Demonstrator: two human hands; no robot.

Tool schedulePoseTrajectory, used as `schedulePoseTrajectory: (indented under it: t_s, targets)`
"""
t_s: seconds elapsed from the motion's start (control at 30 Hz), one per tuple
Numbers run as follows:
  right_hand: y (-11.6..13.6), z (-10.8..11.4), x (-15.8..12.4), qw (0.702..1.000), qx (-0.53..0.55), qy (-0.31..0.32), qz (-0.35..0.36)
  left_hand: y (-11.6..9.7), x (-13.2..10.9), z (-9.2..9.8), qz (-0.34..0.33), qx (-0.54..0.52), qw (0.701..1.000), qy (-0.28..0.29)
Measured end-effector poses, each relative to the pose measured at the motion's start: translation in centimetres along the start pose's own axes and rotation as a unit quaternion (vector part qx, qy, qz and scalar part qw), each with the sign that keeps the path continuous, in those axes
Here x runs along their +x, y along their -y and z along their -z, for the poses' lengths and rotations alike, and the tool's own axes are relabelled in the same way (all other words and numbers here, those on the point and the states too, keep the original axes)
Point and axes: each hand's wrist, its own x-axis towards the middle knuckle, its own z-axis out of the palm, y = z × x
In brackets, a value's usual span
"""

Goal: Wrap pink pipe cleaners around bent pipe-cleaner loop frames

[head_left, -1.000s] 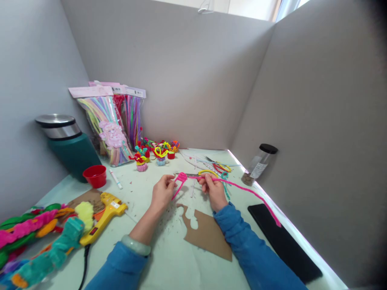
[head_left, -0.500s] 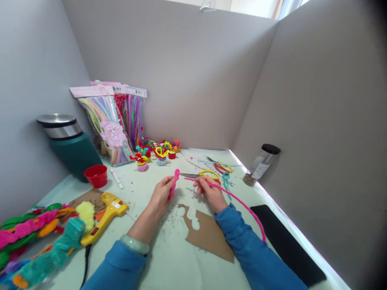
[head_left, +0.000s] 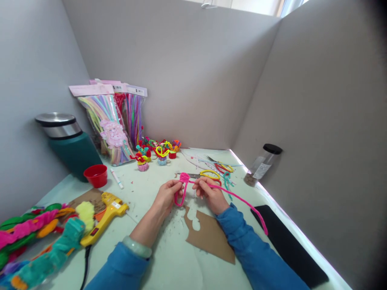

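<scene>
In the head view, the left hand [head_left: 165, 196] pinches a pink fuzzy coil [head_left: 184, 177] with a loop dangling below, mid-frame. Just right, the right hand's [head_left: 211, 196] thumb and fingers close on a pink strand [head_left: 240, 196] trailing toward lower right. Scissors [head_left: 208, 174] lie behind; cut cardboard [head_left: 211, 237] sits lower centre.

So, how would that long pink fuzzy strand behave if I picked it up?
The pink strand is probably springy and bendable rather than limp, since its free end reaches out from the right hand in a shallow curve. It likely weighs very little, being so thin. Its fuzzy-looking surface suggests it wouldn't slip easily.
</scene>
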Motion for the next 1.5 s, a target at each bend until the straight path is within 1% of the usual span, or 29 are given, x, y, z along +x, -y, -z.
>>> schedulePoseTrajectory:
  t_s: [0.17, 0.33, 0.43, 0.57, 0.63, 0.73, 0.83, 0.93, 1.03, 1.13, 1.23, 1.3, 1.4, 1.5]
  targets:
    - [-0.1, 0.0, -0.1, 1.0, 0.006, 0.025, -0.007, 0.4, 0.3, 0.2, -0.007, 0.012, 1.0, -0.018]
    - [-0.1, 0.1, -0.1, 0.999, 0.007, 0.029, -0.017, 0.1, 0.2, 0.2, -0.001, -0.013, 1.0, -0.001]
    - [0.0, 0.1, -0.1, 0.999, 0.004, 0.026, -0.019, 0.1, 0.1, 0.2, 0.009, -0.004, 1.0, 0.01]
    - [0.2, -0.4, -0.1, 0.998, -0.05, 0.004, -0.029, 0.6, 0.0, -0.2, -0.007, 0.048, 0.998, 0.027]
    - [0.3, -0.7, -0.2, 0.996, -0.091, -0.013, -0.022, 0.8, -0.1, -0.4, -0.016, 0.072, 0.997, 0.03]
    - [0.2, -0.8, -0.2, 0.99, -0.137, -0.036, 0.0, 0.9, -0.2, -0.6, -0.014, 0.095, 0.995, 0.025]
    - [0.0, -0.8, -0.2, 0.986, -0.16, -0.04, 0.01, 1.0, -0.2, -0.5, -0.006, 0.099, 0.995, 0.03]
    - [0.0, -0.8, -0.2, 0.986, -0.163, -0.041, 0.006, 1.0, -0.1, -0.3, -0.011, 0.093, 0.995, 0.032]
    - [0.0, -0.9, -0.2, 0.985, -0.164, -0.055, 0.009, 1.0, -0.2, -0.4, -0.013, 0.092, 0.995, 0.038]
    - [0.2, -1.0, -0.2, 0.984, -0.164, -0.068, 0.023, 0.9, -0.3, -0.6, -0.004, 0.097, 0.995, 0.035]
    - [0.2, -0.9, -0.1, 0.985, -0.151, -0.081, 0.022, 0.7, -0.5, -0.8, 0.005, 0.089, 0.996, 0.024]
    - [0.2, -0.9, 0.0, 0.986, -0.139, -0.092, 0.016, 0.6, -0.6, -0.8, 0.007, 0.088, 0.996, 0.033]
    - [0.0, -0.8, 0.0, 0.986, -0.137, -0.096, 0.016, 0.7, -0.6, -0.9, 0.006, 0.115, 0.992, 0.056]
    - [-0.2, -0.7, 0.1, 0.985, -0.145, -0.087, 0.025, 0.8, -0.7, -1.0, 0.004, 0.133, 0.99, 0.038]
